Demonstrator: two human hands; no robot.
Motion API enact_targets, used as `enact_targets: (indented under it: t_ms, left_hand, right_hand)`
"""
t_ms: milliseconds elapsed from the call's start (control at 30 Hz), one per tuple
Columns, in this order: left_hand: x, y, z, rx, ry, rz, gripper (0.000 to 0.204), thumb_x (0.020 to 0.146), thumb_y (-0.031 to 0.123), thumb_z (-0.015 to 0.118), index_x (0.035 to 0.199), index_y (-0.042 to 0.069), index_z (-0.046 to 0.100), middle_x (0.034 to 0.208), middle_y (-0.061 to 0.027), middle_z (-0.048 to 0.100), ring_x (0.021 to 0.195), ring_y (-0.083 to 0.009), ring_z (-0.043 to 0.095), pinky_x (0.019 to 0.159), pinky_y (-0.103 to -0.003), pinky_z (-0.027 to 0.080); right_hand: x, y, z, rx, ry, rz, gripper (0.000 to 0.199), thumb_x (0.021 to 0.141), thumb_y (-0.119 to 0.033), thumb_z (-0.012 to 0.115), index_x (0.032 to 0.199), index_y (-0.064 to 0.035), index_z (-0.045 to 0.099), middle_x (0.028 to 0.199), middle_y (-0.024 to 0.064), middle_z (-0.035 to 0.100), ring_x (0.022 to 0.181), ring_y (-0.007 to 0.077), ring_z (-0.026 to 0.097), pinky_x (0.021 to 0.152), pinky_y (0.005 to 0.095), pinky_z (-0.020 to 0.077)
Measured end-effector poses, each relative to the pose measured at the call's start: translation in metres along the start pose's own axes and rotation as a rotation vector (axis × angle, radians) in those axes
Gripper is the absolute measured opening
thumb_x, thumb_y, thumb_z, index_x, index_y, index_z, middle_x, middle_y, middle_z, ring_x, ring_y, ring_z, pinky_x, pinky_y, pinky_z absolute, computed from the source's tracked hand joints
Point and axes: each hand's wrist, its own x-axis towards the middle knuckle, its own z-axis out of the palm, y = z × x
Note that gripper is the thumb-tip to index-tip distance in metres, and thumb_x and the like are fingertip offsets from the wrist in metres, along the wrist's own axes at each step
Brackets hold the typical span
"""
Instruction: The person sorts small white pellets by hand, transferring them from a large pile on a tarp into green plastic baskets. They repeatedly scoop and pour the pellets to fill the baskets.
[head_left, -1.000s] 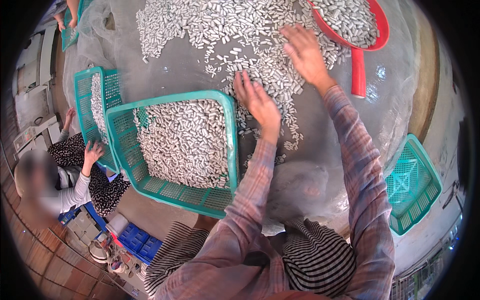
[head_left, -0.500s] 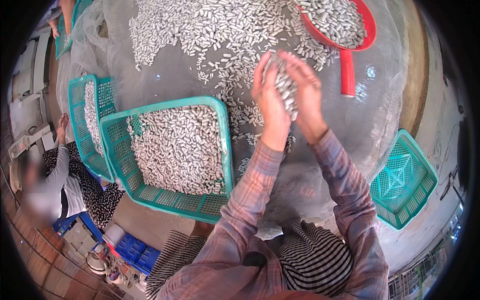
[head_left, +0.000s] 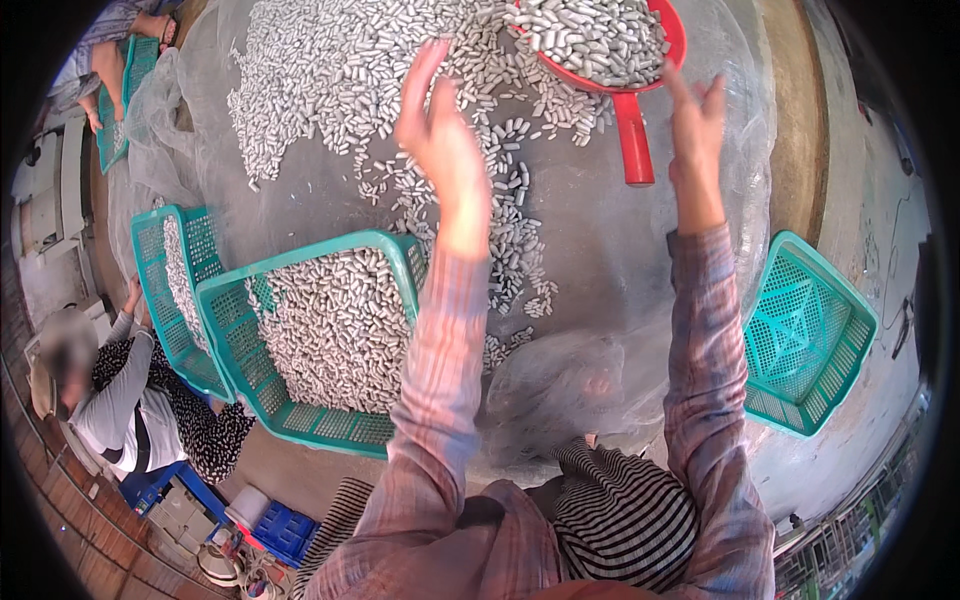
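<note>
Small white oblong cocoons [head_left: 330, 80] lie spread over a grey netted table [head_left: 600, 250]. My left hand [head_left: 440, 150] reaches out over them with fingers apart and nothing in it. My right hand [head_left: 695, 130] is raised to the right of a red scoop's handle [head_left: 632, 135], also spread and empty. The red scoop [head_left: 600, 40] is heaped with cocoons at the far side. A teal plastic basket [head_left: 235, 330] full of cocoons sits at the table's near left edge, just left of my left forearm.
A second teal basket [head_left: 160, 290] stands behind the first, with a seated person [head_left: 120, 400] touching it. An empty teal basket [head_left: 805, 335] leans at the right. Another person's hands [head_left: 120, 60] and basket are at the far left. Boxes [head_left: 270, 525] sit on the floor below.
Half a second ago both hands were cupped together holding cocoons above the table. Now they are apart, empty and stretched forward over the spread cocoons.
</note>
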Motion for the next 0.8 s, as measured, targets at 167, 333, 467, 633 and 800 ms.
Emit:
enact_targets:
  t_ms: [167,333,467,633,800]
  left_hand:
    - [-0.099,-0.025,-0.057,0.169,-0.030,-0.178,0.020,0.090,0.005,0.054,0.103,0.005,0.068,0.118,-0.0069,0.063,0.107,-0.0164,0.057,0.087,-0.030,0.045]
    - [-0.125,-0.013,-0.074,0.256,-0.149,-0.134,0.021,0.086,-0.003,0.053,0.097,0.005,0.069,0.111,-0.0088,0.063,0.103,-0.0179,0.058,0.088,-0.029,0.045]
    - [-0.128,-0.014,-0.073,0.524,-0.298,0.026,0.026,0.087,-0.001,0.052,0.108,0.007,0.066,0.123,-0.0113,0.059,0.114,-0.0269,0.054,0.098,-0.037,0.041]
    - [-0.138,-0.037,0.002,0.610,-0.655,0.332,0.038,0.088,0.008,0.054,0.126,0.005,0.056,0.136,-0.0152,0.049,0.129,-0.0334,0.041,0.107,-0.047,0.032]
    - [-0.104,-0.014,0.013,0.596,-0.728,0.300,0.036,0.087,0.008,0.057,0.123,0.003,0.055,0.118,-0.0163,0.059,0.111,-0.0331,0.055,0.093,-0.043,0.044]
  right_hand:
    - [-0.018,-0.016,0.006,0.468,-0.715,0.720,0.033,0.096,-0.031,0.053,0.112,-0.0026,0.048,0.075,0.0079,0.058,0.055,0.0170,0.055,0.043,0.0301,0.0462]
    - [0.015,-0.032,-0.006,0.796,-0.906,0.807,0.025,0.099,-0.031,0.045,0.101,-0.0061,0.045,0.069,0.0036,0.052,0.049,0.0106,0.045,0.042,0.0265,0.0399]
    - [0.012,-0.003,-0.022,0.579,-0.750,0.701,0.028,0.098,-0.034,0.048,0.099,-0.0058,0.046,0.070,0.0038,0.052,0.049,0.0108,0.045,0.043,0.0262,0.0395]
    - [0.021,0.011,-0.038,0.563,-0.647,0.636,0.032,0.095,-0.037,0.052,0.093,-0.0049,0.049,0.069,0.0041,0.052,0.049,0.0119,0.046,0.043,0.0266,0.0403]
    - [0.038,0.007,-0.067,-0.506,-0.257,-0.003,0.032,0.093,-0.036,0.055,0.101,-0.0055,0.063,0.081,0.0069,0.064,0.063,0.0151,0.060,0.054,0.0295,0.0482]
